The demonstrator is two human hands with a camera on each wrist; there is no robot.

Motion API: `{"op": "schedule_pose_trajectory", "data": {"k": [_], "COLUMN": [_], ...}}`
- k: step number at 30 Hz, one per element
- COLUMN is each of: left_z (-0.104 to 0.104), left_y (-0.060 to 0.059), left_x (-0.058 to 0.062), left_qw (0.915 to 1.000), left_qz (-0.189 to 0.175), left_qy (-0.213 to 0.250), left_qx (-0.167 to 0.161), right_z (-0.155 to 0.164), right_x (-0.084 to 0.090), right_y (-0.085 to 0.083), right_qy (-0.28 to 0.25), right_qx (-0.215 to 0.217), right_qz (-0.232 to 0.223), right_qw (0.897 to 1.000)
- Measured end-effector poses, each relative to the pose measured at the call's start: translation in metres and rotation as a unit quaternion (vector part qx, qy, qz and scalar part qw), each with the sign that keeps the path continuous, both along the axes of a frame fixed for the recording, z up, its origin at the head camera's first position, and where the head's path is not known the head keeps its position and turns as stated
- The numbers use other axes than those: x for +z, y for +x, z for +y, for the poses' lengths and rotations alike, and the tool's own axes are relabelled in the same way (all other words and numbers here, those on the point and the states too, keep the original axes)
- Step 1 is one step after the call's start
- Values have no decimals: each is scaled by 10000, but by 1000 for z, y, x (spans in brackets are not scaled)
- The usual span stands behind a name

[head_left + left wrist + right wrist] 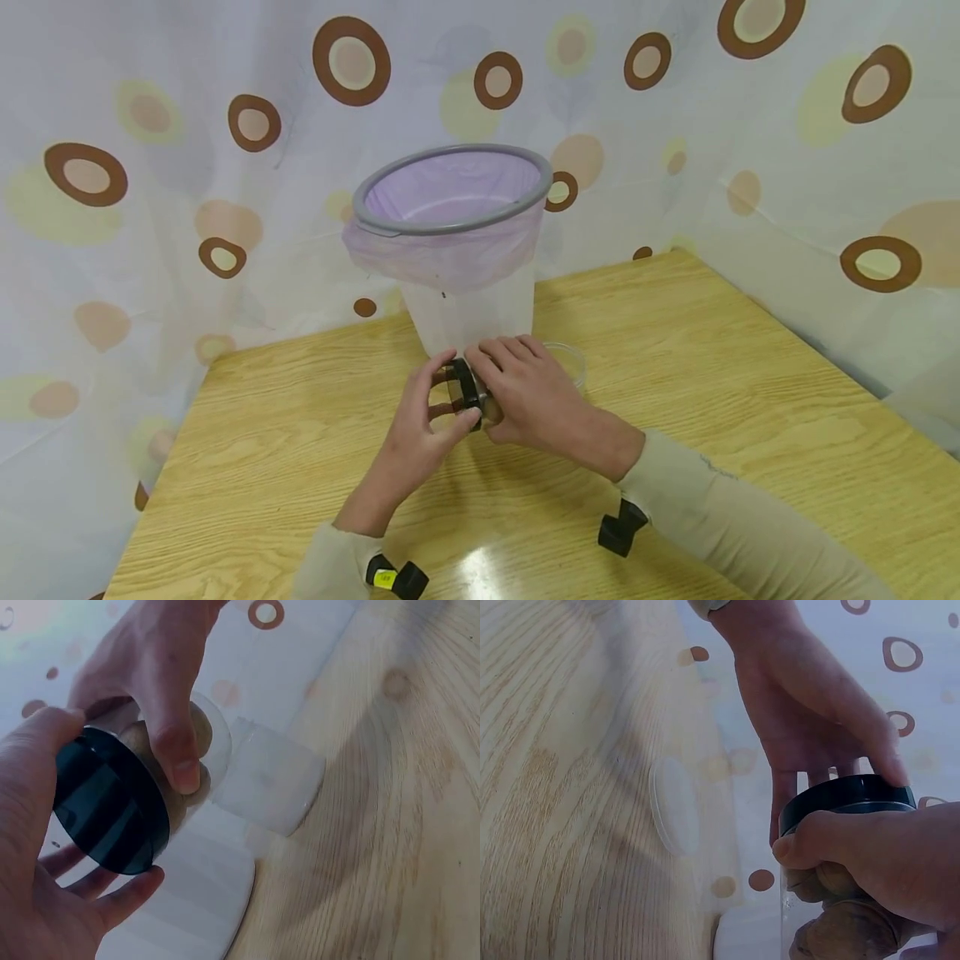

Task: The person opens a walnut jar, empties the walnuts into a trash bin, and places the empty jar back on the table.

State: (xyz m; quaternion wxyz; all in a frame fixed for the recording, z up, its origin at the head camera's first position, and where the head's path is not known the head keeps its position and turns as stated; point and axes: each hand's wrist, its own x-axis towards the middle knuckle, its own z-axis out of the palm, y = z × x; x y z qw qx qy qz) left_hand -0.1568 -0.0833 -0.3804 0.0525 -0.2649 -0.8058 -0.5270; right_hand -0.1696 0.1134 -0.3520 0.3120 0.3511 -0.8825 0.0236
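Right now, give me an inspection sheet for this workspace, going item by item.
Surface: wooden table, light grain, with a glare spot near the front edge.
Job's things: clear jar with brown lumps inside and a black lid, held on its side.
Clutter: translucent bin with a grey rim and purple liner; clear round dish behind the hands.
Grippers: left hand grips the lid; right hand grips the jar.
Cables: nothing seen.
Surroundings: white curtain with brown circles.

bin (457, 250) blocks behind hands | clear dish (566, 360) right | table (750, 400) sides open
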Motion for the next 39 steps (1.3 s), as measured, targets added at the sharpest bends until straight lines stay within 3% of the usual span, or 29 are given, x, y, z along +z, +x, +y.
{"op": "schedule_pose_trajectory", "data": {"k": [5, 9, 17, 25, 29, 33, 39], "left_z": [-3, -5, -5, -6, -7, -7, -10], "left_y": [0, 0, 1, 1, 0, 1, 0], "left_x": [-1, 0, 1, 2, 2, 1, -2], "left_qw": [9989, 9988, 9988, 9964, 9952, 9977, 9980], "left_qz": [441, 456, -323, -727, -863, -540, 599], "left_qy": [40, 108, 361, 385, 455, 400, -23], "left_qx": [-172, -148, 81, 183, 54, -127, -216], "right_z": [0, -1, -2, -2, -2, -2, -1], "right_x": [2, 3, 3, 4, 5, 5, 6], "right_y": [1, 1, 1, 1, 1, 0, 0], "right_qy": [36, 55, 71, 160, 171, 167, 194], "right_qx": [7, 26, 93, 75, 62, 59, 56], "right_qz": [-69, -26, 100, 160, 113, 110, 76], "right_qw": [10000, 10000, 9999, 9997, 9998, 9998, 9998]}}
